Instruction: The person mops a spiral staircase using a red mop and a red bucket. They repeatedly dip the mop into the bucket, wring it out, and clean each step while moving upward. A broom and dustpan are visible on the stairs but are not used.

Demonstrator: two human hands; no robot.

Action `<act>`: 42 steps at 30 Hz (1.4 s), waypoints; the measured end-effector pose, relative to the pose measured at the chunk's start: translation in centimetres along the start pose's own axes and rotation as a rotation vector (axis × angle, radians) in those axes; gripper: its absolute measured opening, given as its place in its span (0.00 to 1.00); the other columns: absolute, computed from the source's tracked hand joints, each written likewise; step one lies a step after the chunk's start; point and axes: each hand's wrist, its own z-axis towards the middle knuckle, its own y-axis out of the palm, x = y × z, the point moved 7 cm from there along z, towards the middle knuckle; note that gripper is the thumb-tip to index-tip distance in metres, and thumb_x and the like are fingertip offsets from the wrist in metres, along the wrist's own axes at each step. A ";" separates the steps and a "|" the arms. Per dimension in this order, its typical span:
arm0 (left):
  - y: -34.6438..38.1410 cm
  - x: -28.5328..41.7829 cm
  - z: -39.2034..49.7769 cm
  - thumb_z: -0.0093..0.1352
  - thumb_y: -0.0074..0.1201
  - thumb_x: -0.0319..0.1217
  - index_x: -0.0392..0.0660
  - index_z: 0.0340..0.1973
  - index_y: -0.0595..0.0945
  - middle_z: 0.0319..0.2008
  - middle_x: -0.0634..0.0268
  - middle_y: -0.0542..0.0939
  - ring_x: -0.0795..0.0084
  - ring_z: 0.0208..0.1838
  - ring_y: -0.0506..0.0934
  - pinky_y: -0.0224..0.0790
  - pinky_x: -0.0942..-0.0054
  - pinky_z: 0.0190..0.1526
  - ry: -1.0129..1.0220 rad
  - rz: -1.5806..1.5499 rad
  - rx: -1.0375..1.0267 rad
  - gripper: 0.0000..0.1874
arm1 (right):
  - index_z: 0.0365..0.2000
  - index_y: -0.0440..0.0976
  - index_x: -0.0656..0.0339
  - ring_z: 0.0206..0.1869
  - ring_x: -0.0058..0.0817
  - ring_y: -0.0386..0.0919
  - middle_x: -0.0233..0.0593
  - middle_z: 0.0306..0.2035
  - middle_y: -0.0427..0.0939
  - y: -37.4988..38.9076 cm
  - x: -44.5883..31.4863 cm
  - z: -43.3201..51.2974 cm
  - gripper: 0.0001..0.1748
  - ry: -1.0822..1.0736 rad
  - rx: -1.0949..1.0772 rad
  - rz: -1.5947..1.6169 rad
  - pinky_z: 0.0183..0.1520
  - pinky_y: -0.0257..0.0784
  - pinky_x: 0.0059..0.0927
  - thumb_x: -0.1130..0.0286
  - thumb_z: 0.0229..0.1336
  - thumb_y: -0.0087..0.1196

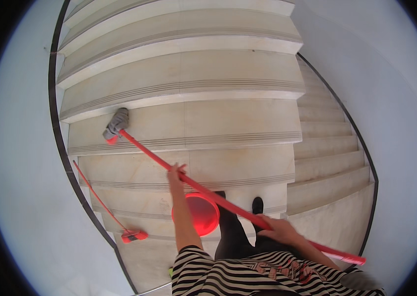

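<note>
My left hand (176, 175) grips the middle of a long red pole (145, 148). Farther back, near its upper end, my right hand (281, 230) is closed around the same pole. At the far end a grey cloth (118, 122) is wrapped over the red head, of which only a corner shows. That head rests on a pale stone stair tread (156, 118), towards the left wall and close to the riser above. Below the pole, beside my left forearm, stands a red bucket (204, 216); my arm and the pole cover part of it, and its contents are unclear.
A red-handled broom (134, 236) lies or leans along the left side of the stairs. Black skirting (53, 92) follows the left wall. The stairs' right side ends in an edge, beyond which another flight (327, 148) shows. My black shoe (257, 205) is on a step.
</note>
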 end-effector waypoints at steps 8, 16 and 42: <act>19.3 -17.0 -14.9 0.66 0.46 0.32 0.37 0.33 0.67 0.22 0.47 0.77 0.66 0.18 0.74 0.71 0.67 0.24 -0.278 -0.149 -0.182 0.10 | 0.46 0.69 0.49 0.31 0.38 0.77 0.39 0.27 0.78 -6.2 16.6 -18.9 0.28 0.434 0.265 -0.145 0.35 0.71 0.35 0.54 0.42 0.61; 32.8 -27.4 -31.0 0.65 0.45 0.31 0.32 0.25 0.68 0.16 0.51 0.74 0.64 0.14 0.73 0.72 0.66 0.19 -0.516 -0.013 -0.402 0.13 | 0.39 0.75 0.52 0.30 0.37 0.77 0.38 0.24 0.78 -4.0 23.6 -37.2 0.23 0.836 0.404 -0.070 0.35 0.71 0.33 0.57 0.39 0.64; 42.3 -29.2 -37.9 0.64 0.48 0.30 0.40 0.35 0.60 0.16 0.58 0.72 0.66 0.20 0.75 0.73 0.66 0.25 -0.722 -0.344 -0.556 0.13 | 0.43 0.70 0.67 0.30 0.41 0.75 0.51 0.29 0.76 -8.2 22.2 -51.7 0.26 0.956 0.100 -0.216 0.32 0.69 0.39 0.72 0.38 0.60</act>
